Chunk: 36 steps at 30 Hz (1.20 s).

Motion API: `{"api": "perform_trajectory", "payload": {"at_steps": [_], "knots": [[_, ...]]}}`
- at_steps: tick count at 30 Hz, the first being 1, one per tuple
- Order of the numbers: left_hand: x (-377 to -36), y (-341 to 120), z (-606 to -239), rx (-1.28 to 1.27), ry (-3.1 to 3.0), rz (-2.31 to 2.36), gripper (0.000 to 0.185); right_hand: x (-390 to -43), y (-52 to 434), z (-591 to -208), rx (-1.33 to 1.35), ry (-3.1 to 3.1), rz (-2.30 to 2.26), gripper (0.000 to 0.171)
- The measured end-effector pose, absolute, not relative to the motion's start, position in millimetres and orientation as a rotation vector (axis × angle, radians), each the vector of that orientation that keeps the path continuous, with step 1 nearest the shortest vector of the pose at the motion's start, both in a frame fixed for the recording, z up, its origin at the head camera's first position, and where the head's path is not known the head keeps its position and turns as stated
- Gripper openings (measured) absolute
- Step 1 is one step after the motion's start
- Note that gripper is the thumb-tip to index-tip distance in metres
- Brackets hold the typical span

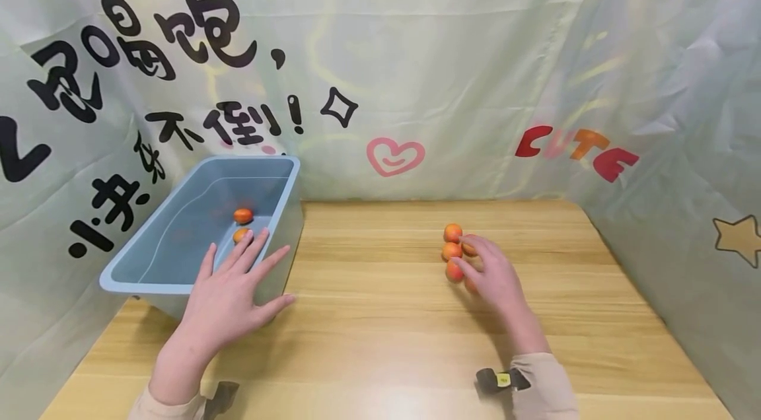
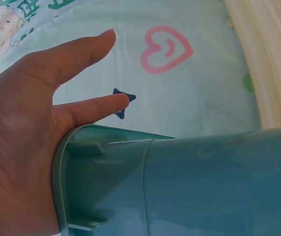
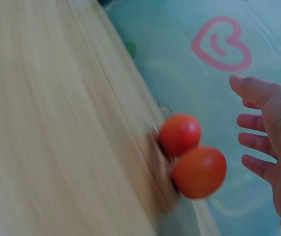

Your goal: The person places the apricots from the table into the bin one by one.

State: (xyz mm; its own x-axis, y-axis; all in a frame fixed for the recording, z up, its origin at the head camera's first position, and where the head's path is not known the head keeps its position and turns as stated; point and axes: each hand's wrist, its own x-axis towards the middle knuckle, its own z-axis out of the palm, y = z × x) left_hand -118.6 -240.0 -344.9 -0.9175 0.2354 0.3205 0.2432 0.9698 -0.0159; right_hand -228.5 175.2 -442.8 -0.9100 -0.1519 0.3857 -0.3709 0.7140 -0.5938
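My left hand spreads its fingers over the right front corner of a blue plastic tub. In the left wrist view its palm lies against or close beside the tub's rim. Inside the tub lie two small orange-red tomatoes, one partly behind the fingertips. On the table, my right hand hovers by a cluster of several similar tomatoes, partly covering some. The right wrist view shows its fingers loosely bent with nothing between them, apart from two tomatoes.
The tub stands at the left of a wooden table. A printed cloth with lettering and a pink heart hangs behind the table and along both sides. Dark devices, one with a yellow label, sit at the wrists.
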Motion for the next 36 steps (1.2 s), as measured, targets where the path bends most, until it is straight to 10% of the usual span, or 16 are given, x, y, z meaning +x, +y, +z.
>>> {"api": "perform_trajectory", "payload": {"at_steps": [36], "knots": [[-118, -240, -346, -0.365, -2.759, -0.027, 0.072, -229, 212, -449, 0.512, -2.956, 0.978, 0.047]]}}
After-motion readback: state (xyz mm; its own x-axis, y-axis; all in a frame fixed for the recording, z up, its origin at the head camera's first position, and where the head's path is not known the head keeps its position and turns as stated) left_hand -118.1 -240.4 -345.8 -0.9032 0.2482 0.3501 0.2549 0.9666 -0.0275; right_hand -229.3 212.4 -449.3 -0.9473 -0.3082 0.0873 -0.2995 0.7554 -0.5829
